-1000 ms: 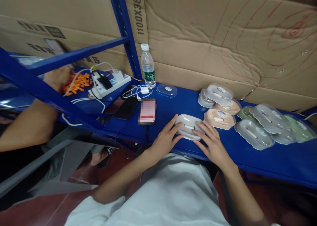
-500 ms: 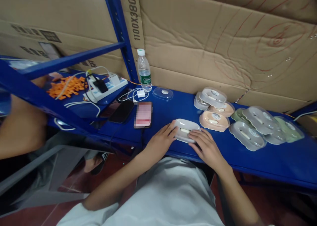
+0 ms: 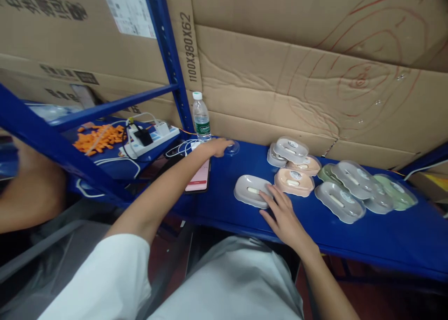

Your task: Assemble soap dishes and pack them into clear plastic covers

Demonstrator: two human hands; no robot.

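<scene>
A light grey oval soap dish [image 3: 247, 189] with a pale bar in its middle sits on the blue table in front of me. My right hand [image 3: 283, 212] rests at its right side, fingers spread and fingertips touching it. Stretched out to the back left, my left hand [image 3: 219, 147] has its fingers closed at the left part of a clear plastic lid [image 3: 234, 148] with a round label. That lid is still low over the table; the exact grip is partly hidden by the hand. My left forearm passes above the lit phone [image 3: 198, 183].
Several lidded dishes, among them a peach one [image 3: 293, 182] and a grey one [image 3: 339, 202], are grouped to the right. A water bottle [image 3: 202, 119] stands behind my left hand. Left lie a power strip [image 3: 150, 140] and orange pieces [image 3: 100, 138]. Another person's arm [image 3: 31, 189] shows at far left.
My left hand has left the grey dish and moved back and left to the clear lid. My right hand stays at the dish's right side. The camera view has shifted.
</scene>
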